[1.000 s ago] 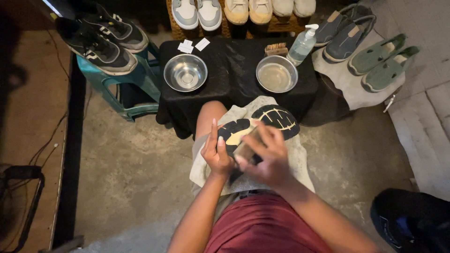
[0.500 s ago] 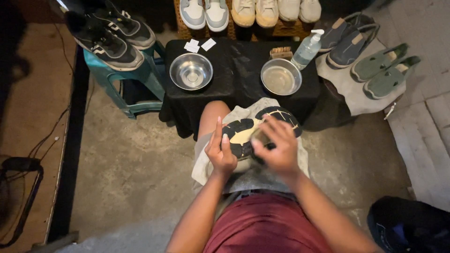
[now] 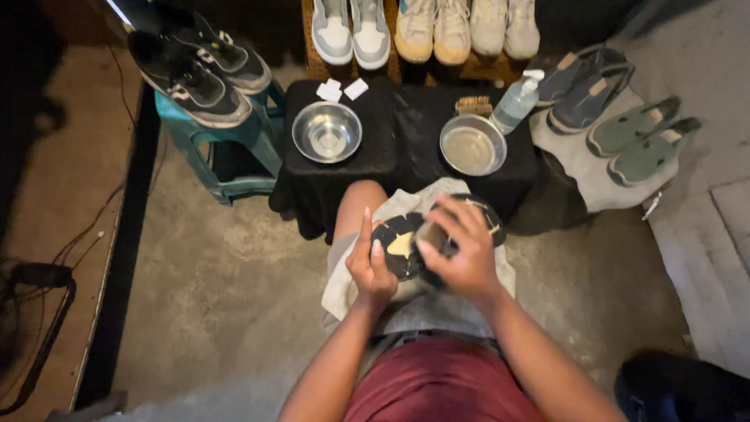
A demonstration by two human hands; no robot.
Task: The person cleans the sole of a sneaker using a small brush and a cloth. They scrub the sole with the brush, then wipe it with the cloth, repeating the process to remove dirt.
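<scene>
Left hand: the left hand (image 3: 369,263) steadies the shoe (image 3: 406,244) from its left side, palm against it, forefinger straight and pointing away from the body, thumb laid on the sole.
Right hand: the right hand (image 3: 462,248) lies over the middle of the sole, fingers curled around a small brush (image 3: 432,236), knuckles up, wrist bent inward.
Arms: both forearms reach forward from the red shirt (image 3: 441,383) and meet over the lap.
Shoe: sole up, black tread with a pale patch, resting on the towel (image 3: 398,205) spread over the knees, toe toward the table.
Table: a black-draped table (image 3: 391,148) stands just past the knees; it carries two steel bowls, the left bowl (image 3: 326,131) and the right bowl (image 3: 472,144).
Behind right bowl: a second brush (image 3: 473,105) and a pump bottle (image 3: 517,101).
Stool: a teal stool (image 3: 234,137) to the left holds dark sneakers (image 3: 197,66).
Right side: green slip-ons (image 3: 641,141) lie on a grey cloth.
</scene>
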